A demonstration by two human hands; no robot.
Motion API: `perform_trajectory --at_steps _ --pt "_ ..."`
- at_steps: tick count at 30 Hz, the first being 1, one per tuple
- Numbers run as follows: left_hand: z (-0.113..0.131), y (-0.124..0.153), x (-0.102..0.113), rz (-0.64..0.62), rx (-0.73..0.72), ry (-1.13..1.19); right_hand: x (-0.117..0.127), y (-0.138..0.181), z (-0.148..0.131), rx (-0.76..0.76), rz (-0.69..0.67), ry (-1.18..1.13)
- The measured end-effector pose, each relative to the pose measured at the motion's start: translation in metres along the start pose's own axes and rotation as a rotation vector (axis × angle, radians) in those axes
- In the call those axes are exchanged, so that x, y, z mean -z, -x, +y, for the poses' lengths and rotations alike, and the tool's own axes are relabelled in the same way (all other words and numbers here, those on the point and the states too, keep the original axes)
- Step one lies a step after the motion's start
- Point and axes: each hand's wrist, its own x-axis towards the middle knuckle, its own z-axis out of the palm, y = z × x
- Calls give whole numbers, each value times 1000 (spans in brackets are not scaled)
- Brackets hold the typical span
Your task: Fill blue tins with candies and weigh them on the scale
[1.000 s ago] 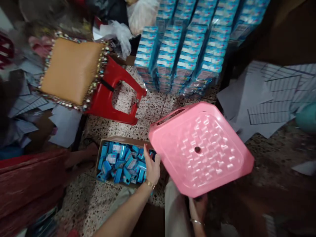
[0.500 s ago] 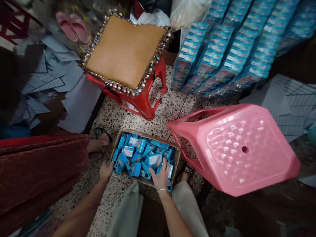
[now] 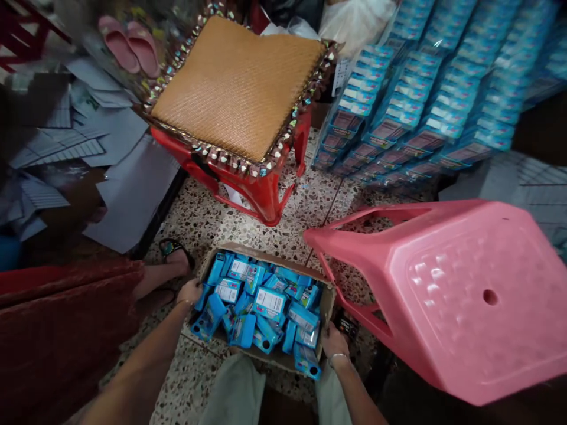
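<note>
An open cardboard box point(image 3: 326, 302) stands on the floor in front of my knees, filled with small blue packets point(image 3: 269, 302) lying in a jumble. My left hand point(image 3: 190, 292) is closed on the box's left edge. On the opposite side, my right hand point(image 3: 335, 341) grips the right edge near the front corner, with a bracelet on its wrist. The fingertips of both hands are partly hidden by the box walls.
A red stool point(image 3: 266, 195) with a tan cushion point(image 3: 239, 88) stands beyond the box. A pink stool point(image 3: 443, 295) lies tipped at right. Stacked blue packs point(image 3: 425, 106) stand behind it. A sandalled foot point(image 3: 177, 257) and dark red cloth point(image 3: 66, 330) are at left.
My right hand has moved from over the packets out to the box's right edge and closed on it. My left hand has closed on the left edge. The view has shifted slightly.
</note>
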Motion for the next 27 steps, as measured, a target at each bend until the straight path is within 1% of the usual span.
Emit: perform_trajectory --at_steps 4,6,8,11,14,17,19,21,24,27 --pt "5 -8 -3 -21 27 -106 8 -14 -7 12 -47 65" --pt "6 -6 -4 -20 24 -147 11 -13 -8 32 -52 84" --pt "6 1 -3 -15 23 -179 15 -4 -7 53 -51 98" --pt "-2 26 3 -10 29 -202 27 23 -3 79 -43 113" --pt "-16 69 19 -5 49 -203 50 66 2 114 -27 119" --pt "-27 125 50 19 69 -189 85 122 4 151 7 107" --pt "-30 166 78 61 64 -166 112 164 5 180 44 89" --pt "-28 209 113 109 31 -134 142 205 5 211 93 63" --pt "-13 279 170 188 -37 -106 189 263 9 258 169 70" --pt "18 356 223 300 -63 -113 246 316 17 282 237 106"
